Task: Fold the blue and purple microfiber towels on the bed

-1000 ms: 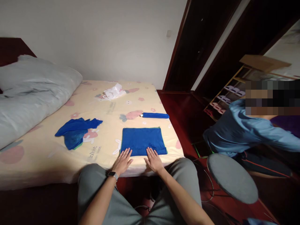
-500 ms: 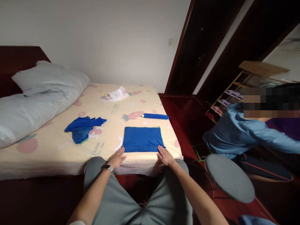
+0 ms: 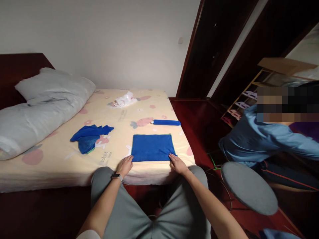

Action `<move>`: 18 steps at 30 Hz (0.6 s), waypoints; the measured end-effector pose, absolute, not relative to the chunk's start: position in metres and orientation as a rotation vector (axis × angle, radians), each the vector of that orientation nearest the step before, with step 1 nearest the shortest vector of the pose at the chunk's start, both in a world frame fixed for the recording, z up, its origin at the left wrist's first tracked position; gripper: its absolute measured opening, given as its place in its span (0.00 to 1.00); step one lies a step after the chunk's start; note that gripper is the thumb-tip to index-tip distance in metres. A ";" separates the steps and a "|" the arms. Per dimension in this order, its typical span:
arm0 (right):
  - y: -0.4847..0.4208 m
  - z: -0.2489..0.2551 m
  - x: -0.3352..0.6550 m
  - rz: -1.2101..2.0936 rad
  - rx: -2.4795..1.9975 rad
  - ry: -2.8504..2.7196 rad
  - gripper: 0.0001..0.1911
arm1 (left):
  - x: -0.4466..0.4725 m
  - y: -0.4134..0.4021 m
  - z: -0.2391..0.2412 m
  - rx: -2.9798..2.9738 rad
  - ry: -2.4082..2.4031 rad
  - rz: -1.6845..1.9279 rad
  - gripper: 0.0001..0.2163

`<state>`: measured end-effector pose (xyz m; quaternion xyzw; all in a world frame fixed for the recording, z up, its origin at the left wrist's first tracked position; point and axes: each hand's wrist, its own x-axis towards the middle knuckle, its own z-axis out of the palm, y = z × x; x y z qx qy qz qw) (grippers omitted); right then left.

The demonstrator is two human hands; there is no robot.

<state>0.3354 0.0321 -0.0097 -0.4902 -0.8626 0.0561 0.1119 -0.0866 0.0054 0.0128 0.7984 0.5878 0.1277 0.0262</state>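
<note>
The left hand point(image 3: 125, 165) and right hand point(image 3: 177, 164) rest at the blue cloth's point(image 3: 153, 147) near corners, flat on the bed point(image 3: 148, 171); whether they pinch it cannot be told. Uneven pulling could skew its edges. A blue strip point(image 3: 166, 122) lies beyond.

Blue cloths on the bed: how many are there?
3: a flat cloth, left hand and right hand at its near corners; a folded strip beyond it; a crumpled heap to its left, which may hide another.
</note>
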 end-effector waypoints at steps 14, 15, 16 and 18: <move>0.035 0.009 0.338 -0.155 -1.542 -2.550 0.24 | -0.087 0.009 0.017 2.593 1.773 0.380 0.23; 0.034 0.009 0.338 -0.145 -1.551 -2.548 0.24 | -0.086 0.009 0.017 2.588 1.781 0.382 0.23; 0.035 0.009 0.337 -0.125 -1.559 -2.551 0.25 | -0.085 0.009 0.017 2.580 1.791 0.384 0.23; 0.036 0.006 0.338 -0.074 -1.578 -2.563 0.25 | -0.082 0.009 0.018 2.568 1.810 0.394 0.22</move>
